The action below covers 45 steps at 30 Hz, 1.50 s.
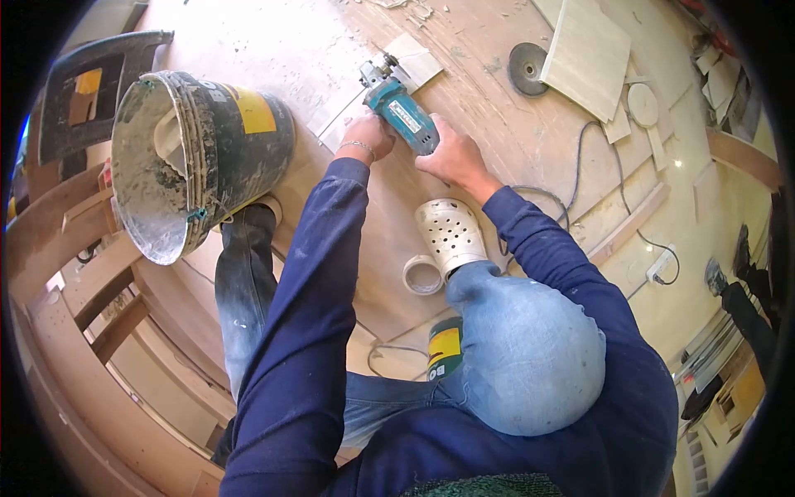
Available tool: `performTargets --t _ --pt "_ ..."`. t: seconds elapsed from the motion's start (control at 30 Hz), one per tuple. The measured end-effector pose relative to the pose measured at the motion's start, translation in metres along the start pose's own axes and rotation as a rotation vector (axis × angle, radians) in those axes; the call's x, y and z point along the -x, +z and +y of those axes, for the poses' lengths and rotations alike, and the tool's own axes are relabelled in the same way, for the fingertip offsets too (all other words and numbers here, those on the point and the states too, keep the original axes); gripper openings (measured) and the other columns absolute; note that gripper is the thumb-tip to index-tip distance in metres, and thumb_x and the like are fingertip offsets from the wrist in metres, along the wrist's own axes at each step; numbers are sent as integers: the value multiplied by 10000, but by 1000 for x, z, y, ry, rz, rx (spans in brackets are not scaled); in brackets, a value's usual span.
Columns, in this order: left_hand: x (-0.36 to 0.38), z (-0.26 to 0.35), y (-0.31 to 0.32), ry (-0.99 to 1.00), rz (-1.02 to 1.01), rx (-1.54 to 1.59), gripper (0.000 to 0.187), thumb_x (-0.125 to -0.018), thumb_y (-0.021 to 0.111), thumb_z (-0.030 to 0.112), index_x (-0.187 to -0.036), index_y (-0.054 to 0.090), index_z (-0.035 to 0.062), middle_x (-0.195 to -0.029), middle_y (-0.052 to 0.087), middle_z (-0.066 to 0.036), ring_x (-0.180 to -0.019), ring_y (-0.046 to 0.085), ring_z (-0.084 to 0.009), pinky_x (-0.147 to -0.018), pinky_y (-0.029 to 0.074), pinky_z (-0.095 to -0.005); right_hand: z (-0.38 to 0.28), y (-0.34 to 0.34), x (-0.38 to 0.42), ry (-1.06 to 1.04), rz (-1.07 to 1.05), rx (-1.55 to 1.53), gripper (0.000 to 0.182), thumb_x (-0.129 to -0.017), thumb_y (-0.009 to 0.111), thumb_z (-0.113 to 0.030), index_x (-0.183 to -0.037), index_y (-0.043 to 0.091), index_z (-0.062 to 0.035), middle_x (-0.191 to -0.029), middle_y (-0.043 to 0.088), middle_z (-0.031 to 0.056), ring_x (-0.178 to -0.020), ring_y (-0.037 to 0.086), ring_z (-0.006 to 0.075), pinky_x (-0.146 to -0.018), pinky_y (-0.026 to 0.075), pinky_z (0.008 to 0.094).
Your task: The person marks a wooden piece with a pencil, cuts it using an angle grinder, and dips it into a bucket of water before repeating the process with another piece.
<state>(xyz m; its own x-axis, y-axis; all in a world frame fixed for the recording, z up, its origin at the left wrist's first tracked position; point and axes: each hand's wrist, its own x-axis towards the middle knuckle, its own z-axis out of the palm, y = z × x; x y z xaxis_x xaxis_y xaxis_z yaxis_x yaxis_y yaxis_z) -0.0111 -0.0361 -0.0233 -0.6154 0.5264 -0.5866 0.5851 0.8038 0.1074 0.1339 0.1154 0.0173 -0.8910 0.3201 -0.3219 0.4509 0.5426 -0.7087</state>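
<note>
A teal angle grinder (403,114) is held out ahead of me, low over the floor. My left hand (367,137) is closed at its front left side, just behind the metal head; the fingers are partly hidden under the tool. My right hand (455,153) grips the rear end of the body, thumb along the near side. The grinder's head overlaps a pale tile piece (421,65) lying on the floor boards. Part of another light tile (335,112) shows left of my left hand.
A plaster-crusted bucket (195,157) lies tipped at left. A round disc (527,69) and a large tile (586,58) lie at right. The cord (580,166) loops to a socket strip (662,263). A small round cup (422,275) stands beside my white clog (450,234). Another person's legs (745,306) show far right.
</note>
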Motion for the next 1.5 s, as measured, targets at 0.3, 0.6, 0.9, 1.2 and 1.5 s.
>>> performTargets --t 0.3,0.6,0.9,1.2,1.5 --pt "-6 -4 3 12 -19 31 354 -870 604 374 -1055 740 104 -1112 707 -161 -1024 663 -345 -913 515 -440 2 3 -4 2 3 16 811 -648 682 -342 -1382 485 -62 -936 692 266 -865 683 433 -795 550 491" --pt "-2 -1 -3 -25 -3 68 333 -835 647 340 -1035 746 93 -1063 717 -180 -1010 673 -354 -923 514 -439 1 2 -5 9 -10 8 821 -647 682 -342 -1388 478 -51 -951 689 275 -882 681 440 -810 549 491" --pt "-15 -13 31 -86 90 32 350 -866 600 346 -1092 735 116 -1098 710 -173 -1024 667 -348 -922 503 -448 -10 -10 -11 89 -146 71 869 -643 695 -352 -1409 434 -35 -1054 674 295 -983 665 444 -888 531 481" --pt "-11 -14 31 -140 -16 -21 385 -846 617 391 -1125 725 147 -1152 696 -173 -1095 644 -332 -979 466 -416 -13 -6 -18 151 -203 97 799 -638 708 -362 -1333 470 -49 -1056 673 272 -971 662 441 -866 535 469" --pt "-12 -15 18 -175 -265 224 811 -863 590 275 -1572 221 139 -1579 345 -148 -1492 218 -401 -1106 204 -730 -8 -14 -10 107 -202 88 833 -635 702 -358 -1358 454 -27 -1071 669 292 -988 663 445 -872 538 475"
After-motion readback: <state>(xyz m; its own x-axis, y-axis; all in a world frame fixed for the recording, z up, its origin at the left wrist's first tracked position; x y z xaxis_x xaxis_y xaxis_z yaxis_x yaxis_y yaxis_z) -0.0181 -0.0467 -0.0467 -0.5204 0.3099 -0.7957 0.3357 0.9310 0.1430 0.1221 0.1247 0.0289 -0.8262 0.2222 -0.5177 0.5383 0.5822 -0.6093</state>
